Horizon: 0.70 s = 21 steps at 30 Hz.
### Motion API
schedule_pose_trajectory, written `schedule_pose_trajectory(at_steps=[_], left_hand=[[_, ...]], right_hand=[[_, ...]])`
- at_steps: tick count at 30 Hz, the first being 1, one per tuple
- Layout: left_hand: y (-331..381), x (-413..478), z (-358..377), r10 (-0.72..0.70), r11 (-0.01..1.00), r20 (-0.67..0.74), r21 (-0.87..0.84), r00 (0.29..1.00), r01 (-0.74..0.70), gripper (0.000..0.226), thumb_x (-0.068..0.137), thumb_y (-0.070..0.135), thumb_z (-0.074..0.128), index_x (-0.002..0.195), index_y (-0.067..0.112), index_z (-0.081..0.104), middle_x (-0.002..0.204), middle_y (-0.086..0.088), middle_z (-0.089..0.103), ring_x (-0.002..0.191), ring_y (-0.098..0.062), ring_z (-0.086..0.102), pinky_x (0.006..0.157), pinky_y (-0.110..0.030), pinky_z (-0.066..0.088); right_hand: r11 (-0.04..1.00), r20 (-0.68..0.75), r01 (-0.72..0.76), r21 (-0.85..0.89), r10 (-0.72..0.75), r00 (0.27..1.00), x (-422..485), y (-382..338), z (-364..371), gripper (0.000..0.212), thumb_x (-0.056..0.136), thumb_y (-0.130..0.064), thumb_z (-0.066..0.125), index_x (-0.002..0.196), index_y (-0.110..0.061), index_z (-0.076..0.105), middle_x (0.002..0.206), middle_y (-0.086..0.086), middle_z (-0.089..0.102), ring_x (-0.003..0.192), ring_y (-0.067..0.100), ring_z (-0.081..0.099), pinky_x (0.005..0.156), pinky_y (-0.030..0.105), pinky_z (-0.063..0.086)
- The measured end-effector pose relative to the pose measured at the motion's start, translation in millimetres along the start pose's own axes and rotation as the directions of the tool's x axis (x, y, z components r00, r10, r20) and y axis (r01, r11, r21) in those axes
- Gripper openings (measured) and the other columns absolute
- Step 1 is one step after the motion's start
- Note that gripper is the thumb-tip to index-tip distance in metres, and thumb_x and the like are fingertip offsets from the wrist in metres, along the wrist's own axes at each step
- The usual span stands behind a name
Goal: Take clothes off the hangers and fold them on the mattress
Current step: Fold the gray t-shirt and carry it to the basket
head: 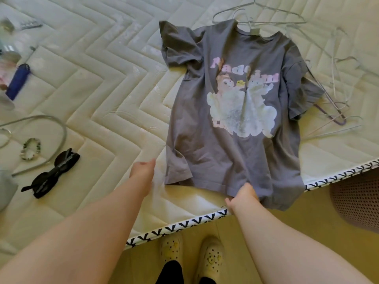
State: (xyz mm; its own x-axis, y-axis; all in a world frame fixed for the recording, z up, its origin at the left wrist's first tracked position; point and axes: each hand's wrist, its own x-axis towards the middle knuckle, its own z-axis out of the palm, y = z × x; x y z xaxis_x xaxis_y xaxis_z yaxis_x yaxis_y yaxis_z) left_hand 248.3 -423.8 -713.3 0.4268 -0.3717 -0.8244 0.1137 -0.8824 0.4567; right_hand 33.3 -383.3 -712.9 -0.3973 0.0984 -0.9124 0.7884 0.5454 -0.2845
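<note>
A grey T-shirt point(231, 124) with a pastel bear print lies face up on the quilted white mattress point(106, 83), its hem at the near edge. My right hand point(244, 196) grips the bottom hem near its middle. My left hand point(143, 171) is blurred, just left of the shirt's lower left corner; its fingers seem curled and nothing shows in them. A white wire hanger point(258, 15) lies at the shirt's collar; whether it is still inside the neck I cannot tell. Several more hangers point(336, 111), one purple, lie to the right, partly under the sleeve.
Black sunglasses point(51, 173), a beaded bracelet point(30, 148), a grey headband point(61, 138) and a blue tube point(18, 80) lie at the left. The mattress edge with black-and-white trim point(180, 227) runs in front of me. A pink mesh basket point(356, 203) stands on the floor at the right.
</note>
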Motion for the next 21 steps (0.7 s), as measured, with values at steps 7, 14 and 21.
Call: schedule_pose_trajectory(at_steps=[7, 14, 21], left_hand=[[-11.2, -13.5, 22.8, 0.421, 0.396, 0.393, 0.732, 0.818, -0.555, 0.088, 0.075, 0.032, 0.074, 0.141, 0.046, 0.019, 0.15, -0.005, 0.009, 0.129, -0.037, 0.031, 0.102, -0.041, 0.04], [-16.9, -16.8, 15.6, 0.799, -0.242, 0.554, 0.652, 0.234, -0.718, 0.03, 0.055, 0.0, 0.079, 0.077, 0.014, 0.063, 0.113, -0.015, 0.058, 0.094, -0.038, 0.056, 0.066, -0.041, 0.047], [-12.6, -18.0, -2.5, 0.419, 0.908, -0.332, 0.133, 0.845, -0.397, 0.021, 0.085, -0.007, 0.032, 0.095, 0.011, 0.034, 0.095, -0.01, 0.044, 0.08, -0.026, 0.044, 0.069, -0.034, 0.036]], right_hand=[[0.994, 0.17, -0.003, -0.11, 0.021, 0.985, 18.1, 11.0, 12.1, 0.031, 0.087, -0.021, 0.064, 0.116, -0.013, 0.058, 0.093, 0.002, 0.061, 0.076, 0.016, 0.055, 0.074, 0.032, 0.045], [0.993, 0.122, 0.001, -0.122, 0.014, 0.992, 13.2, 12.8, 10.1, 0.037, 0.09, -0.022, 0.06, 0.125, -0.013, 0.052, 0.123, 0.007, 0.056, 0.099, 0.026, 0.052, 0.085, 0.035, 0.043], [0.99, 0.02, 0.097, -0.102, -0.095, 0.995, -20.9, 5.8, 6.4, 0.022, 0.089, -0.009, 0.055, 0.111, -0.003, 0.055, 0.11, 0.012, 0.058, 0.115, 0.029, 0.054, 0.09, 0.033, 0.044]])
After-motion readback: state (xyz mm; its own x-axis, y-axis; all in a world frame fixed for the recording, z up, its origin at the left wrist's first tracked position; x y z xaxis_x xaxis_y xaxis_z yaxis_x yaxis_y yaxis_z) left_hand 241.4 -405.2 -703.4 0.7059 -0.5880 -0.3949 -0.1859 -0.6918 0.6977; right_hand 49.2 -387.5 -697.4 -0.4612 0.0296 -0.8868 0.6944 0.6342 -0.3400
